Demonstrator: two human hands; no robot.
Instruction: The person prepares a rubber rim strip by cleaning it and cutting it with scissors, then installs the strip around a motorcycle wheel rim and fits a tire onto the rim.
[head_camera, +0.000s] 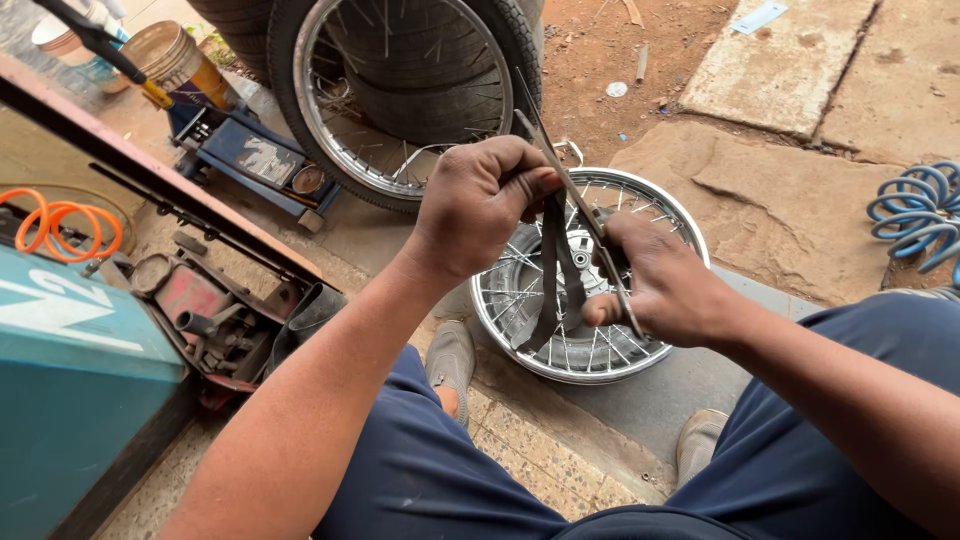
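Above bare spoked rim (590, 275), left hand (480, 205) clenches rubber strip (553, 275); right hand (665, 290) grasps scissors (575, 195). Cleaner cut likely with strip kept taut, blades square.

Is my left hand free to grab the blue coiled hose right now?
Probably not. The left hand is gripping the dark rubber strip, and the blue coiled hose lies far off on the opposite side, beyond the right hand.

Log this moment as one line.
left hand: grips rubber strip | right hand: scissors on strip | below: spoked rim
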